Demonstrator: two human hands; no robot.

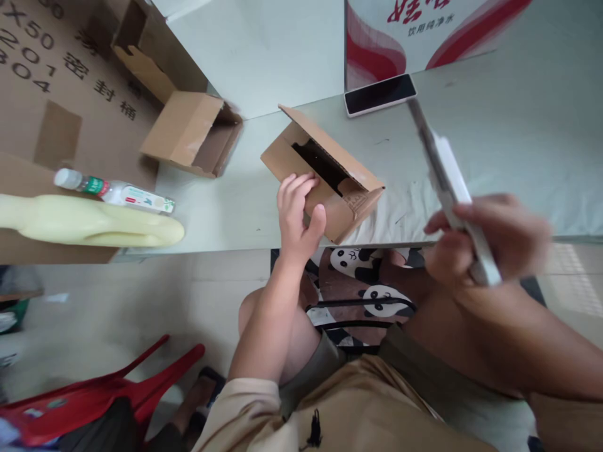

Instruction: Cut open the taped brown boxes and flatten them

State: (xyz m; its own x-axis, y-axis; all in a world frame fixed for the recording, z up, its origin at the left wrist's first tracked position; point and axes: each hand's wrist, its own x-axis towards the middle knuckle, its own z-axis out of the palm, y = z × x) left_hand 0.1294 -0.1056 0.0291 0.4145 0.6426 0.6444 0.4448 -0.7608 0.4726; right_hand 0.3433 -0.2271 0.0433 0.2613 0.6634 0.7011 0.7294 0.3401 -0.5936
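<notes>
At table's edge (226,246), left fingers (288,191) hold a carton (336,220).

Table in front of you, with a pale green covering (532,157) that wrinkles near the front edge.
At the middle of your near edge rests an open cardboard box (330,216), its flap raised; to its left sits a second cardboard box (188,129), its opening facing right. At far left you see large printed cardboard (28,119), a capped bottle (136,196) on its side and a pale yellow object (113,220). At the back, a dark-faced phone (380,95) adjoins a red-printed carton (424,47).
</notes>
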